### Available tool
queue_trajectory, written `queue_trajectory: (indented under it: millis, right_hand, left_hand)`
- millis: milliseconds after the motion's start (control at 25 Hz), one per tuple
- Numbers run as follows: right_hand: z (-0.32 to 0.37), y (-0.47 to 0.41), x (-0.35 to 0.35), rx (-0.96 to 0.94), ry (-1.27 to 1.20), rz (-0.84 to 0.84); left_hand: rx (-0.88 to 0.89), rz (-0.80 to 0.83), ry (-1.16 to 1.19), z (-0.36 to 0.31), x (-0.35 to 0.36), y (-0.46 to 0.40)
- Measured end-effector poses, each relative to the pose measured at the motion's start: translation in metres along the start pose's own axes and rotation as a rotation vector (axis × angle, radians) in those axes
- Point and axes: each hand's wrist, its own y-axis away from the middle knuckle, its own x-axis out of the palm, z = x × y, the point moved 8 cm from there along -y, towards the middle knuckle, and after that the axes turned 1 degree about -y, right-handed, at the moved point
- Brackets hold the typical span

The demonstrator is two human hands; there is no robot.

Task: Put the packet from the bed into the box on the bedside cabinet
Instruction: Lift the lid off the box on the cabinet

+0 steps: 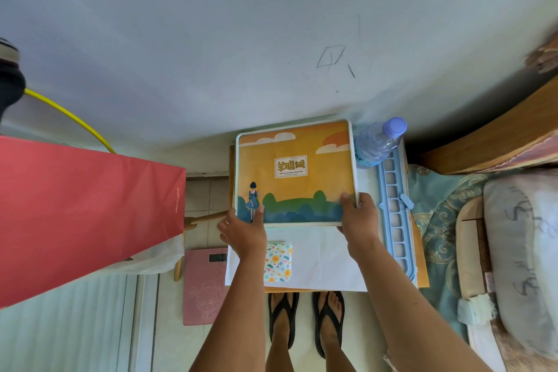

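the packet (295, 174), orange with a printed scene, is held flat at both near corners over the white box (320, 257) on the cabinet (422, 269). left hand (243, 231) at 7 o'clock and right hand (359, 216) at 5 o'clock have thumbs on top, fingers clamped beneath. a floral pack (278, 262) lies in the box. bottle (377, 142) at 2 o'clock, blue tray (396, 208) at 3, red bag (84, 214) at 9.

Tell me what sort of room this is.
Most likely a bedroom: a bed with patterned bedding and a pillow lies at the right, beside a small cabinet, with pink bathroom scales on the floor.
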Motion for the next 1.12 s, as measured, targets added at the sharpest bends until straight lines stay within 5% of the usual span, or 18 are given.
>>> queue_trajectory:
  millis: [160, 400, 640, 960, 1120]
  right_hand:
    - [-0.001, 0.002, -0.003, 0.047, -0.186, 0.058]
    - [0.01, 0.012, -0.006, -0.044, -0.176, 0.029]
    - [0.026, 0.027, -0.003, -0.174, -0.166, 0.053]
    - [-0.025, 0.022, -0.019, 0.131, -0.292, 0.151]
    - [-0.05, 0.029, -0.036, 0.129, -0.195, 0.244]
  left_hand:
    - [-0.263, -0.018, 0.246, 0.027, 0.0, 0.003]
    - [-0.747, 0.261, 0.828, 0.05, 0.03, 0.021]
    - [-0.718, 0.317, 0.993, 0.04, 0.024, 0.019]
    - [-0.415, 0.221, 0.851, 0.046, -0.003, 0.019]
    - [-0.328, 0.235, 0.785, 0.064, -0.015, 0.039]
